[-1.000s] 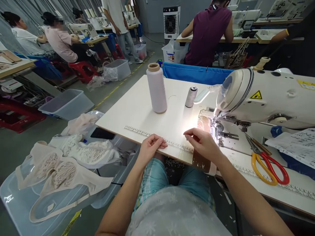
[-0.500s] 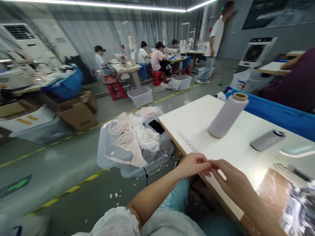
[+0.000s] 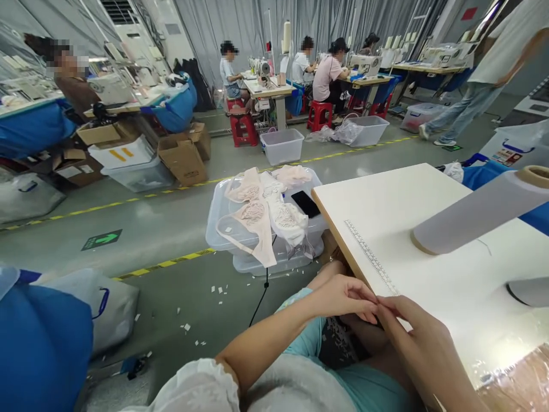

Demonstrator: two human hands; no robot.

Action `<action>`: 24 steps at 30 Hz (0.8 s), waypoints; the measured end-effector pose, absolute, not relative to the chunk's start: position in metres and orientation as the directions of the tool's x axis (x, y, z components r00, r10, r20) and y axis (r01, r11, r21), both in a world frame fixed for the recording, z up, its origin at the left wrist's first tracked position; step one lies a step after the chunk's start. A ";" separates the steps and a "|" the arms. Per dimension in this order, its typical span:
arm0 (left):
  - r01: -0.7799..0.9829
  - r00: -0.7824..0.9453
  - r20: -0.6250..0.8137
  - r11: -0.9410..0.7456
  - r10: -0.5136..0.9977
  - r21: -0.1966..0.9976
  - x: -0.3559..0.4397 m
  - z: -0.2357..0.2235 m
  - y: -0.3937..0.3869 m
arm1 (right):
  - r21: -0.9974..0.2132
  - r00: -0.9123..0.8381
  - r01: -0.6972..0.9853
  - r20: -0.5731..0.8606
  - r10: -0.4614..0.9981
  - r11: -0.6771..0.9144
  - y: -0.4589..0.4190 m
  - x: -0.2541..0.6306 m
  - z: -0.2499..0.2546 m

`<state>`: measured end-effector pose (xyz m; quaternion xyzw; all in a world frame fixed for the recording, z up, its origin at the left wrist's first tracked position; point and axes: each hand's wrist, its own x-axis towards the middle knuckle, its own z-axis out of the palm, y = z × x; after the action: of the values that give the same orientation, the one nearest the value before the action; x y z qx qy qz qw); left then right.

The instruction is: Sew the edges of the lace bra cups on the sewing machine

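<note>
My left hand [image 3: 349, 297] and my right hand [image 3: 414, 329] meet at the fingertips by the front edge of the white table [image 3: 463, 200]. Both are closed in a pinch. Anything between the fingers is too small to make out. Beyond them, a ruler scale [image 3: 369, 252] runs along the tabletop. On the right, a large cone of pale thread [image 3: 476, 214] stands on the table, with part of a smaller thread spool [image 3: 529, 292] nearer me. A beige bra [image 3: 253, 214] and a white bra [image 3: 286, 214] lie on a lidded plastic bin to the left.
A black phone [image 3: 305, 203] rests on the lidded bin [image 3: 217, 220] beside the table. Blue cloth [image 3: 43, 337] and a white bin [image 3: 114, 309] stand at lower left. Cardboard boxes [image 3: 182, 160], red stools [image 3: 243, 127] and seated people at sewing machines are farther off.
My view has swung left, taking the sewing machine and scissors out of sight. My hands, apart on the tabletop a second ago, came together at the fingertips and stay so near the table edge.
</note>
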<state>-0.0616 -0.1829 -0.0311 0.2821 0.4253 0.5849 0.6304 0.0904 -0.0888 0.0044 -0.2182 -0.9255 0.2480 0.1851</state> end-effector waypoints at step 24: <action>0.099 -0.413 0.017 0.027 0.910 0.995 -0.093 -0.006 -0.264 | -0.986 -0.705 0.164 -0.131 0.697 -0.020 -0.108 0.051 0.040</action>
<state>-0.0931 -0.2641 -0.0064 0.4066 0.6207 0.5669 0.3578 0.0506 -0.1084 0.0403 -0.3219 -0.6681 0.6375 0.2091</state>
